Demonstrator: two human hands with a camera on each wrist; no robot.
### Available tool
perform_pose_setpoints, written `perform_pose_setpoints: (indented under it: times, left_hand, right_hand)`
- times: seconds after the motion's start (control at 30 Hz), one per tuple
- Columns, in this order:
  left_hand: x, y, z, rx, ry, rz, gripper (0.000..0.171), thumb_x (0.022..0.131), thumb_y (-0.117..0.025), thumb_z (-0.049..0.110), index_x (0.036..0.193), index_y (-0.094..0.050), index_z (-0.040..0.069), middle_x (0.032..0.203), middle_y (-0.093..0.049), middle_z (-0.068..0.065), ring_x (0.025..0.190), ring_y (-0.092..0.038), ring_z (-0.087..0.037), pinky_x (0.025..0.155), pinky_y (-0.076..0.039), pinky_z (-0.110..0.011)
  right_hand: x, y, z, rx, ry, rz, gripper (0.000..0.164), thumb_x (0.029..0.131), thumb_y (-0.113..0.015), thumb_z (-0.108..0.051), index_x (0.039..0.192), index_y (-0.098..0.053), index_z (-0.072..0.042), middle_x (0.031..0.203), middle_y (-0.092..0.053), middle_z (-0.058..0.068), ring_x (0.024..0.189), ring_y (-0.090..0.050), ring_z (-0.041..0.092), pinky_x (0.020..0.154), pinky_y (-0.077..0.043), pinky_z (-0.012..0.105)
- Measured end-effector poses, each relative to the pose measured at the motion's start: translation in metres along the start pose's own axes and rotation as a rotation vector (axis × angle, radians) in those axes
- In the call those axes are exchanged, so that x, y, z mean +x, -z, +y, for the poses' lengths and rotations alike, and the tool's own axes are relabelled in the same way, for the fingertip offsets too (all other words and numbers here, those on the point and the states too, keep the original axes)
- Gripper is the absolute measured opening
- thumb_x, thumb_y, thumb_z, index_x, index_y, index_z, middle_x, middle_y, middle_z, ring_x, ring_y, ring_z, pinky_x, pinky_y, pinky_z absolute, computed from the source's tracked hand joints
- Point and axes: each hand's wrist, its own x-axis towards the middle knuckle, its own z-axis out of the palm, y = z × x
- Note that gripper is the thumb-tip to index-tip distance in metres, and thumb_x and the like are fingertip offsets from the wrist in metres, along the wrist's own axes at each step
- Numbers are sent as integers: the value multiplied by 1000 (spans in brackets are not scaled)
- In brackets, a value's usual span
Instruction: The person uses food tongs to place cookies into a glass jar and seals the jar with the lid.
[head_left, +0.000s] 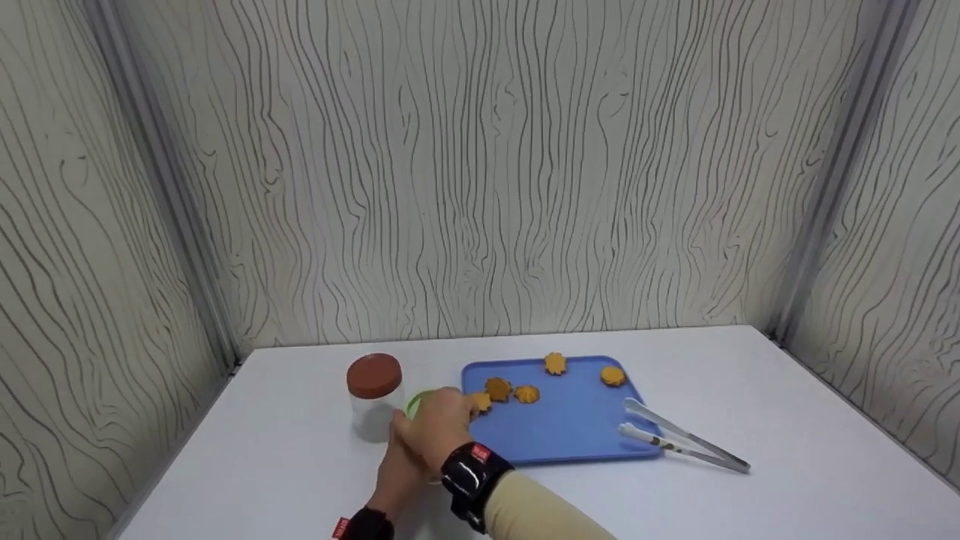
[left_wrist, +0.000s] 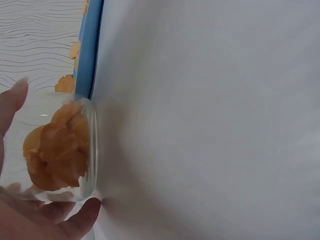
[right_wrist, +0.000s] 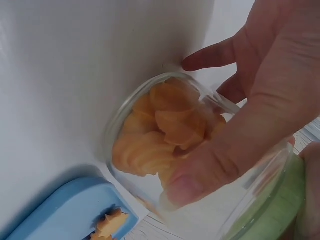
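Firmly, left hand (head_left: 401, 466) round the glass jar (right_wrist: 202, 219), right hand (head_left: 446, 421) on its green lid (right_wrist: 272, 212)

The left hand's thumb and fingers curl round the clear wall; above, the right hand grips the lid. The jar is between six and seven o'clock in the head view, base toward the white table (head_left: 262, 465), orange-brown cookies (left_wrist: 57, 150) heaped inside. Each wrist wears a black band (head_left: 476, 476). With the jar as the dial's centre, a red-lidded jar (head_left: 375, 420) stands just beside it at ten o'clock, and a blue tray (head_left: 559, 431) lies near at three. On the tray's own dial, more cookies sit at twelve, two and clustered between nine and ten, the leftmost partly behind the right hand. Tongs (head_left: 709, 448) lie spread at about the tray's four o'clock, white tips over its edge, joined end on the table. Wood-grain panels (head_left: 480, 165) rise beyond.
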Motion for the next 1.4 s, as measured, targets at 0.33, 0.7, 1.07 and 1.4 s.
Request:
perform_pose_setpoints:
  times: [0.33,0.7,1.07,1.4]
  left_hand:
    - [-2,6,-12,-101,128,50,102,73,-84,21,147,-19,-9,148,-28,-33,136,-29,-47,108,-28,-59]
    - [-5,21,-23,-71,240,72,96,75,-83,13,145,-22,-10,146,-29,-35,133,-30,-51,105,-33,-60]
    - [-11,39,-33,-62,267,142,95,75,-84,14,144,-23,-9,146,-29,-35,133,-29,-51,105,-31,-61]
    - [-17,56,-38,-24,252,188,92,75,-83,14,143,-25,-10,145,-30,-35,133,-30,-51,104,-32,-61]
  right_hand:
    - [11,-11,8,-19,97,68,69,87,-47,-67,50,-41,-9,54,-38,4,45,-32,16,42,-25,30]
    - [34,-15,21,-34,143,130,72,87,-48,-67,46,-26,-13,49,-16,-2,43,-15,12,39,-13,28]
    - [57,-27,16,-15,117,23,74,87,-47,-69,64,-55,1,56,-38,4,44,-35,17,44,-41,31]
    - [79,-38,18,17,111,-19,78,87,-44,-71,85,-55,6,56,-37,6,46,-35,18,43,-30,31]
